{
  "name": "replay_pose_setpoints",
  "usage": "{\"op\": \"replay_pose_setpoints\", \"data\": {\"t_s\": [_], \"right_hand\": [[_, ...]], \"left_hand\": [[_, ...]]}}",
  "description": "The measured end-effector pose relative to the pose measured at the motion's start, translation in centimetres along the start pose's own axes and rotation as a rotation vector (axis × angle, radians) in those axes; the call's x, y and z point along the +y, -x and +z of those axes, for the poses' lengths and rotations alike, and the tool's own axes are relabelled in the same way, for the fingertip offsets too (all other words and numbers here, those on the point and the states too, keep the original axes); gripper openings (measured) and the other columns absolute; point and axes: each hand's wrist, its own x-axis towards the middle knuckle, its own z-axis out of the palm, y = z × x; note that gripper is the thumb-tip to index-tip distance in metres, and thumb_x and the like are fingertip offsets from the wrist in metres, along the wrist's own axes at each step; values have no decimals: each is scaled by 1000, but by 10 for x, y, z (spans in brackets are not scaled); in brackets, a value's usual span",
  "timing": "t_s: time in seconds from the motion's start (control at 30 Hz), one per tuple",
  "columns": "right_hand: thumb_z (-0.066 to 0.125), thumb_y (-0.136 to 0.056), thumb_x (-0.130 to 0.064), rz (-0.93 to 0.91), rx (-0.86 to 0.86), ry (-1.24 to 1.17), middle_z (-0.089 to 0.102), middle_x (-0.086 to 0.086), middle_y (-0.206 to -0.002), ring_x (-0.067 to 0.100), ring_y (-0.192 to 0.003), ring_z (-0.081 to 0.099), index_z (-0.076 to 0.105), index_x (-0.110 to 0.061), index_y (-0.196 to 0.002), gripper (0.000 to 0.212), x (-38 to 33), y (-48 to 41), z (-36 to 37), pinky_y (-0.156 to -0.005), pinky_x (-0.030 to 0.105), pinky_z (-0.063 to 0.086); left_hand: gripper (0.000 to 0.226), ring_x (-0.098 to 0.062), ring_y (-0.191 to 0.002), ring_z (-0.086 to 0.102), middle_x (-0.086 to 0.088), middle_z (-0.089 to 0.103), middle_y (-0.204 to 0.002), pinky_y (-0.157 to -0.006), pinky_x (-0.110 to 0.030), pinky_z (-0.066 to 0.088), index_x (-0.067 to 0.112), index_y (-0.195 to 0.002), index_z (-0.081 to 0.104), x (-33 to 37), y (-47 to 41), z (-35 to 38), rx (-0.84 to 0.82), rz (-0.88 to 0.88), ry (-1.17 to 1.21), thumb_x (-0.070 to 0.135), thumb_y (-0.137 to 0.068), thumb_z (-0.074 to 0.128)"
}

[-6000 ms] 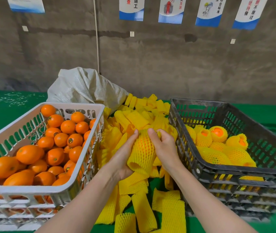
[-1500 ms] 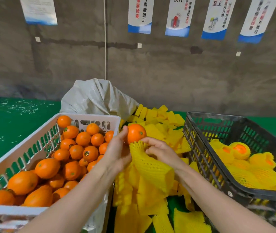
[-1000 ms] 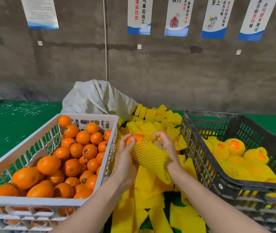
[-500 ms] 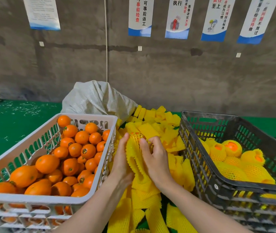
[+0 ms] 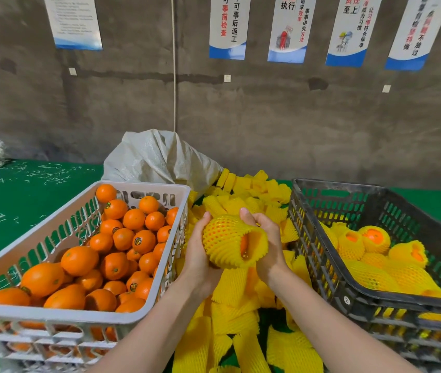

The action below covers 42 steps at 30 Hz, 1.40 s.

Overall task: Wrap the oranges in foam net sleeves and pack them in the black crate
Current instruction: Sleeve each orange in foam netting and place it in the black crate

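Head view, looking down along two bare forearms. The left hand (image 5: 200,254) and right hand (image 5: 267,246) cup one orange (image 5: 244,244) between them above a pile of loose sleeves (image 5: 240,292). Fingers of both hands curl around its yellow foam net sleeve (image 5: 224,238), which covers nearly all the fruit. The sleeve's open end faces the camera, likely so the fit can be checked. The white crate (image 5: 52,316) of bare oranges (image 5: 122,238) sits just left of the hands. The black crate (image 5: 348,300) sits just right, holding several wrapped oranges (image 5: 372,238). This layout seems to let the work pass left to right. A pale sack (image 5: 160,160) lies behind the pile.
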Motion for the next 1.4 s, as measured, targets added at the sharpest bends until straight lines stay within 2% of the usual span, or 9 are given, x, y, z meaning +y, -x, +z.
{"op": "replay_pose_setpoints", "data": {"t_s": [0.17,0.27,0.4,0.5,0.6,0.77,0.9,1.03,1.4], "right_hand": [[47,-96,-23,204,20,-197,55,30,-81,41,-79,53,51,23,-99,46,3,4,3,-73,44,48],[46,-96,-33,284,8,-189,60,1,-59,17,-63,54,60,-9,-74,36,4,2,3,-56,21,48],[32,-90,-62,425,-68,-175,67,1,-87,20,-90,62,62,-26,-83,47,4,-1,-3,-82,38,52],[30,-87,-63,445,-137,-224,67,-3,-87,15,-85,65,57,-30,-92,42,5,1,-3,-69,28,55],[32,-92,-53,453,-219,-327,70,-8,-62,5,-54,66,57,-24,-82,40,8,3,-2,-42,16,48],[40,-71,-68,500,-228,-386,74,0,-80,14,-74,70,67,-20,-92,59,18,4,-3,-61,26,52],[51,-75,-62,560,-161,-429,73,4,-75,24,-83,64,69,-23,-82,43,17,6,0,-69,34,51],[51,-87,-50,641,-106,-547,67,16,-103,33,-99,59,62,-17,-110,42,10,6,1,-87,43,47],[46,-89,-39,545,-163,-578,70,5,-66,20,-65,65,64,-22,-81,27,13,6,-1,-57,27,48]], "left_hand": [[46,-18,-71,72,-5,75,-79,-54,-30,56,17,-103,66,-1,-6,5,199,123,-35,44,-66,68],[48,-21,-84,69,-7,71,-98,-65,-34,56,16,-124,61,-1,-7,6,285,124,-22,40,-83,63],[51,-29,-103,64,-14,66,-116,-87,-45,53,14,-128,57,0,-6,4,326,150,-96,43,-86,59],[23,-22,-87,65,-6,69,-89,-79,-40,53,19,-94,64,-3,-7,7,431,221,-231,40,-88,61],[38,-15,-58,51,1,50,-56,-59,-32,43,21,-58,47,-7,-6,10,496,388,-401,35,-90,61],[58,-12,-48,22,6,25,-45,-53,-34,22,18,-45,27,-7,-5,3,450,751,-803,24,-91,62],[54,-12,-47,25,3,27,-45,-52,-29,23,10,-48,34,-10,-6,-1,442,714,-653,29,-92,58],[50,-22,-53,34,-9,37,-51,-54,-33,32,2,-58,48,-13,-6,-4,381,631,-547,40,-91,52],[56,-20,-61,44,-12,46,-59,-61,-37,39,-9,-61,48,-12,-11,-18,173,660,-703,40,-89,46]]}}
